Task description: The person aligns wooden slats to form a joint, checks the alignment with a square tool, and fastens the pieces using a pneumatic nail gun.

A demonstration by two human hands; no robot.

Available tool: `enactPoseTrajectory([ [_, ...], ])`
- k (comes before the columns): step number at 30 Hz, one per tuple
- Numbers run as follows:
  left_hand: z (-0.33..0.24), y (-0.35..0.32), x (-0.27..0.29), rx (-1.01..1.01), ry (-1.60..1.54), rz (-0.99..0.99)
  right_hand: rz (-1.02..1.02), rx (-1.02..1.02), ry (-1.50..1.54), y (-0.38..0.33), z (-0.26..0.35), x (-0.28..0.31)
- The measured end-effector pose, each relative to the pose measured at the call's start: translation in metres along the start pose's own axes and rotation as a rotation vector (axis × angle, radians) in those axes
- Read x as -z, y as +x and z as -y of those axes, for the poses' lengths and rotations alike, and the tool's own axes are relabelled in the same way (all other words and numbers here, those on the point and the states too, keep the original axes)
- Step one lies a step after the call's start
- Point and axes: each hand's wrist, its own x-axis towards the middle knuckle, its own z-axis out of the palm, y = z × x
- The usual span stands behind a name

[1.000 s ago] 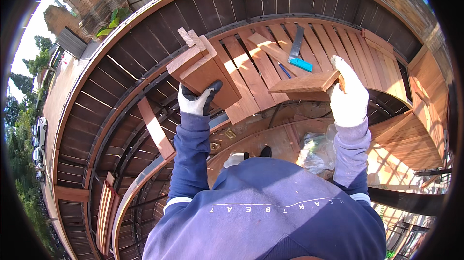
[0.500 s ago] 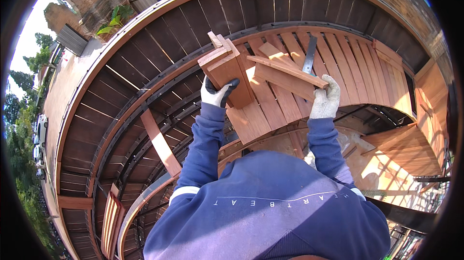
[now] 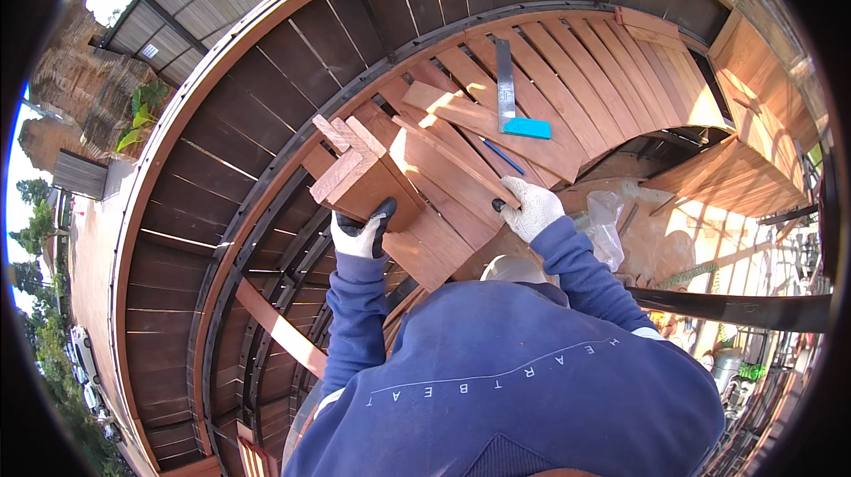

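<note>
My gloved left hand point(image 3: 363, 230) is closed round the near end of a stack of short reddish-brown boards point(image 3: 377, 184), its black-coated thumb lying along the side. My gloved right hand point(image 3: 532, 208) pinches the near end of a narrow wooden board point(image 3: 456, 160), which stands on edge and slants up and left toward the stack. Beyond my right hand, a try square point(image 3: 525, 128) with a blue stock and metal blade rests on a loose flat board point(image 3: 483, 120). A thin blue pencil or pen point(image 3: 503, 158) lies between that board and the held one.
Curved slatted wooden seating point(image 3: 585, 78) runs beneath the work, with a dark slatted backrest point(image 3: 310, 43) behind it. A loose plank point(image 3: 284, 331) spans the dark frame on the left. Clear plastic wrapping point(image 3: 605, 229) and a panelled wooden bench section point(image 3: 709, 180) are on the right.
The view has turned. My right hand has lowered its board toward the slats and nearer the stack. The square's blue stock and the pencil have come into sight. My left hand keeps its grip.
</note>
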Motion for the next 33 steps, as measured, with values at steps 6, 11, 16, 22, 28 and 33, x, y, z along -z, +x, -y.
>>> enactPoseTrajectory([
  [6,0.024,-0.004,0.005,0.064,0.013,-0.066,0.061,0.077,-0.151,0.024,-0.003,0.01],
  [11,0.05,-0.019,0.005,0.014,0.112,-0.18,0.314,0.217,-0.164,0.039,-0.015,0.043],
  [16,0.045,-0.035,-0.009,0.026,0.195,-0.267,0.043,0.342,-0.226,0.089,-0.043,0.08],
  [22,0.08,-0.049,-0.001,-0.056,0.228,-0.335,0.186,0.319,-0.426,0.115,-0.077,0.055],
  [28,0.098,-0.073,-0.01,-0.106,0.628,-0.511,0.166,0.343,-0.403,0.128,-0.096,0.055],
  [33,0.103,-0.09,-0.002,-0.131,0.879,-0.648,0.112,0.256,-0.378,0.124,-0.13,0.078],
])
